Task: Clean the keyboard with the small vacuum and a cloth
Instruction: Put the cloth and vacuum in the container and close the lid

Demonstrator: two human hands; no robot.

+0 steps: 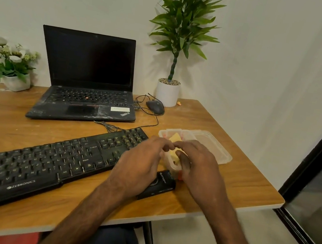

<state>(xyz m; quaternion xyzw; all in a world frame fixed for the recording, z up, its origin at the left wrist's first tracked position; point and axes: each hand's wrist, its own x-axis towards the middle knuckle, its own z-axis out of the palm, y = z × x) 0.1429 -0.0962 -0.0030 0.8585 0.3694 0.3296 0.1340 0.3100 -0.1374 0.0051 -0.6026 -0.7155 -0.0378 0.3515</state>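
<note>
Head view, counter (231, 182) of wood grain.

- Keyboard (42, 163): black, marked ZEBRONICS, lying diagonally across the counter, dusty between the keys. Its right end is under the left wrist.
- Small vacuum (161, 183): black, lying flat on the counter just beside the keyboard's right end, partly hidden under the left grip (140, 161).
- Yellow cloth (175, 138): inside a clear plastic container (171, 167), just beyond the vacuum. A clear lid (215, 148) lies against the container's right side.
- Left grip: fingers curled, tips at the container's top. Cannot tell whether it pinches anything.
- Right grip (199, 166): fingers arched over the container, thumb down at the cloth. Cannot tell whether it has hold of the cloth or the container.
- Fingertips of both grips meet above the cloth.
- Behind: open ThinkPad laptop (86, 79), screen dark; wired mouse (155, 107); potted plant (167, 91); flower pot (16, 81).
</note>
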